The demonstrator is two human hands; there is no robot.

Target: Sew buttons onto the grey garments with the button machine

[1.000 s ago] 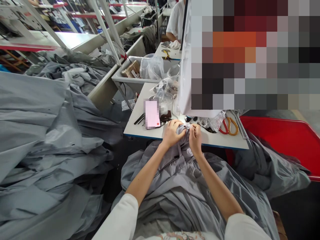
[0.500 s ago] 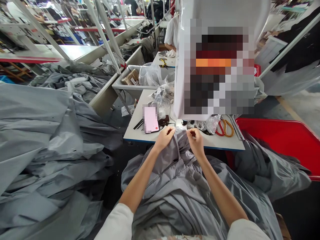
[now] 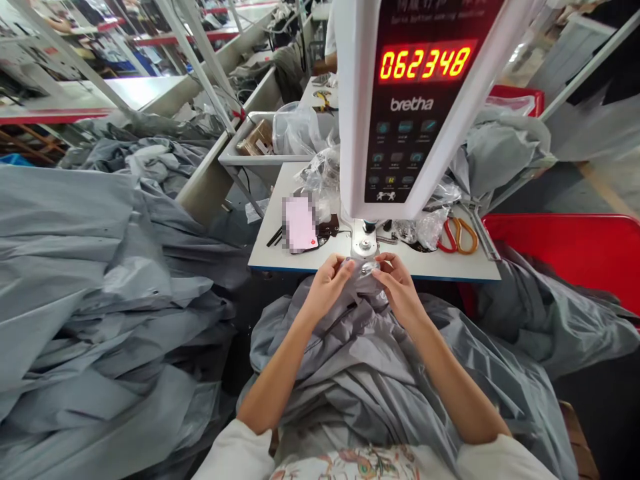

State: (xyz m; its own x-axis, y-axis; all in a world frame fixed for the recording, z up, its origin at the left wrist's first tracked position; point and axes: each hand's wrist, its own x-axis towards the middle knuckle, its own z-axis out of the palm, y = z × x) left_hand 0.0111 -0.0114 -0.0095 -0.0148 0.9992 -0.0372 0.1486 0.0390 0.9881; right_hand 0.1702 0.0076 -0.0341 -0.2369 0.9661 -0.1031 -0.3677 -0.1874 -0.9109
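Grey fabric [image 3: 350,360] lies bunched over my lap and rises to the front edge of the white worktable [image 3: 280,257]. Its upper edge is pinched in my left hand [image 3: 331,283] on one side and in my right hand [image 3: 397,283] on the other. Between the fingertips a small shiny round snap [image 3: 365,271] shows on the fabric. Just beyond it is the round metal base [image 3: 365,245] of the machine, not touched by my hands. The white machine head [image 3: 356,133], with red digits 062348 on its panel, hangs above.
A phone [image 3: 301,223] lies on the table's left; red and orange-handled scissors [image 3: 457,235] and clear plastic bags [image 3: 433,229] lie right. A grey fabric pile [image 3: 100,300] fills the left, and a red bin [image 3: 575,260] stands right. Another person's arm [image 3: 325,65] shows behind.
Both hands and the fabric edge have drawn slightly back from the machine, baring its metal base and the snap. The view has tilted, and the display is now readable.
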